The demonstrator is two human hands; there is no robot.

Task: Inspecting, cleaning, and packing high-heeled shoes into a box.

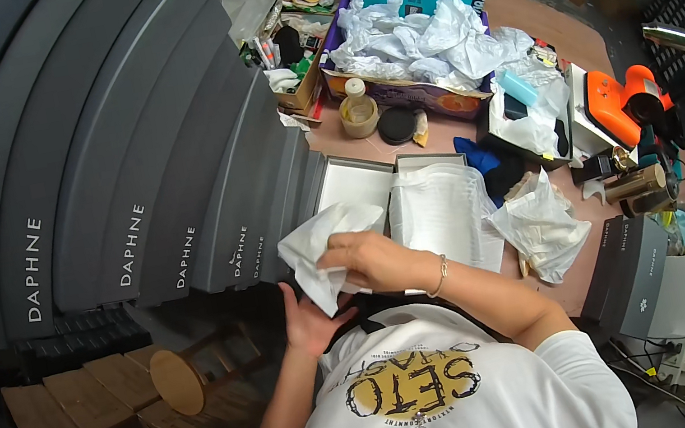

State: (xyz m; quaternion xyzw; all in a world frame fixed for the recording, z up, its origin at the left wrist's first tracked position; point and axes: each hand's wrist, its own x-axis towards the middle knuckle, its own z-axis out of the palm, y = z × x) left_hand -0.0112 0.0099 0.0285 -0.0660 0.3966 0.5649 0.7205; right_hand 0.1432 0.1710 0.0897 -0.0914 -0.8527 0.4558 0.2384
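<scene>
Two hands: both mine, on one sheet of white tissue paper (pixel 321 250).
Right hand (pixel 374 261): fingers closed over the paper's upper fold.
Left hand (pixel 311 320): palm open, flat under the hanging end.
Paper: held just before my chest, near the open shoe box (pixel 353 183).
Surface (pixel 552 26): cluttered; crumpled tissue, orange tool (pixel 623 102).
Left side: stacked grey shoe boxes (pixel 112 154).

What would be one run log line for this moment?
left hand: under tissue paper | right hand: gripping it | open box: behind
</scene>
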